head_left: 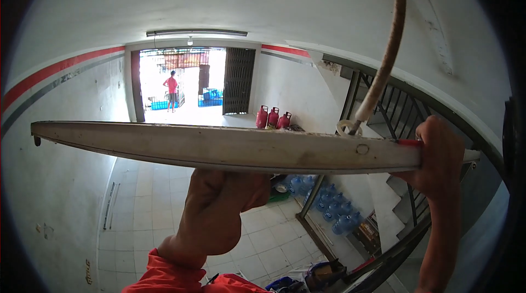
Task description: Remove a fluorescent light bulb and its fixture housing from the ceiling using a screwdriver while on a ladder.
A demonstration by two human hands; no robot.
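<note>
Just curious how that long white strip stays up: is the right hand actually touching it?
Touching. The head view shows the right hand wrapped around the strip's right end, fingers closed over it.

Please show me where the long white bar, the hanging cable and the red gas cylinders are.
long white bar (219,148), head view, middle of its face.
hanging cable (386,57), head view, mid-length.
red gas cylinders (273,117), head view, middle cylinder's body.
</note>
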